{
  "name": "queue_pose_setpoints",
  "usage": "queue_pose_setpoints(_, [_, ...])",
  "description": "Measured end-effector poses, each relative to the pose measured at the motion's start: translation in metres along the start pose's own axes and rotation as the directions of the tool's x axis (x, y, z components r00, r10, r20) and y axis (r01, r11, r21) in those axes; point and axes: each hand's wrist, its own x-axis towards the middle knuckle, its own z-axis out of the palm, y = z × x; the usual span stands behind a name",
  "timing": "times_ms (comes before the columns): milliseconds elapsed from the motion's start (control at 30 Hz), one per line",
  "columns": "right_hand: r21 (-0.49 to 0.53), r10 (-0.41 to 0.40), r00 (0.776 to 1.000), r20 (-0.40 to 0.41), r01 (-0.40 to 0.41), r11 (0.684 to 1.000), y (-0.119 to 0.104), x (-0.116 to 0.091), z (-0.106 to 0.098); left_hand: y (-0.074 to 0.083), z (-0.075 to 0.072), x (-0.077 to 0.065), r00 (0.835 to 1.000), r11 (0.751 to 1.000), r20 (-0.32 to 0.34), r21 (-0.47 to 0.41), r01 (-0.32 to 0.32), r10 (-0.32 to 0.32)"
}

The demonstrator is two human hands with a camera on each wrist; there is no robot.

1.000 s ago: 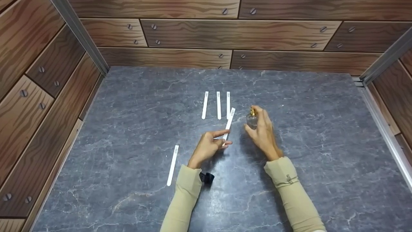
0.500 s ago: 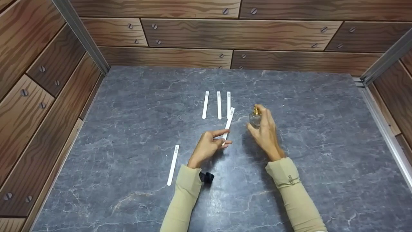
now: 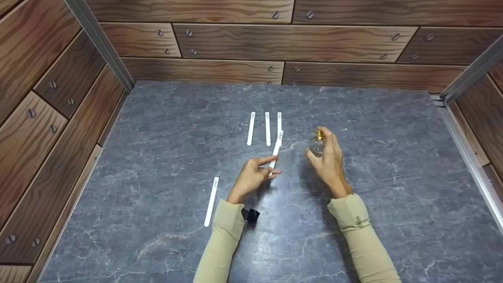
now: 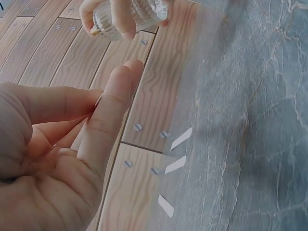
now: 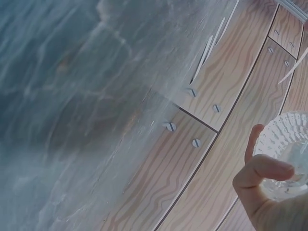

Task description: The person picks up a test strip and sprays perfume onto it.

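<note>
Between its fingers my left hand (image 3: 251, 175) pinches a white paper test strip (image 3: 276, 148) with small print at its far end, held tilted above the table. My right hand (image 3: 328, 159) grips a clear glass perfume bottle (image 3: 316, 146) with a gold spray neck, its index finger on the top. The bottle is to the right of the strip, apart from it. In the right wrist view the ribbed glass base of the bottle (image 5: 284, 130) shows with the thumb against it. The left wrist view shows the strip mostly hidden by the fingers.
Three white strips lie at the back: a left strip (image 3: 251, 128), a middle strip (image 3: 267, 128) and a right strip (image 3: 279, 122), partly behind the held one. Another strip (image 3: 211, 201) lies left of the left forearm. Wood-patterned walls (image 3: 232, 41) border the marbled table (image 3: 157, 165).
My right hand has moved to the right with the perfume bottle, away from the strip. The left hand and its strip have shifted slightly left.
</note>
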Motion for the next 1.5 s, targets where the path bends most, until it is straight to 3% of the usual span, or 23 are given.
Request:
queue_pose_setpoints(233, [0.014, -0.007, 1.000, -0.019, 0.008, 1.000, 0.001, -0.001, -0.003, -0.002, -0.007, 0.001, 0.999, 0.994, -0.005, 0.102, 0.044, -0.043])
queue_pose_setpoints(367, [0.029, -0.012, 0.999, -0.031, 0.013, 1.000, 0.002, -0.002, -0.004, -0.003, -0.012, 0.000, 0.999, 0.990, 0.015, 0.139, 0.030, -0.033])
queue_pose_setpoints(867, [0.058, -0.010, 0.999, -0.038, 0.012, 0.998, 0.008, -0.004, -0.006, -0.006, -0.027, 0.008, 0.997, 0.989, -0.064, 0.145, 0.039, -0.030])
queue_pose_setpoints(1233, [0.069, -0.027, 0.999, -0.042, 0.030, 0.997, 0.008, -0.001, -0.006, -0.008, -0.043, 0.015, 0.991, 0.993, -0.111, 0.104, -0.061, 0.073])
queue_pose_setpoints(1500, [0.060, -0.009, 1.000, -0.029, 0.010, 0.998, 0.010, -0.003, -0.007, -0.008, -0.050, 0.022, 0.976, 0.988, -0.203, 0.146, -0.054, 0.083])
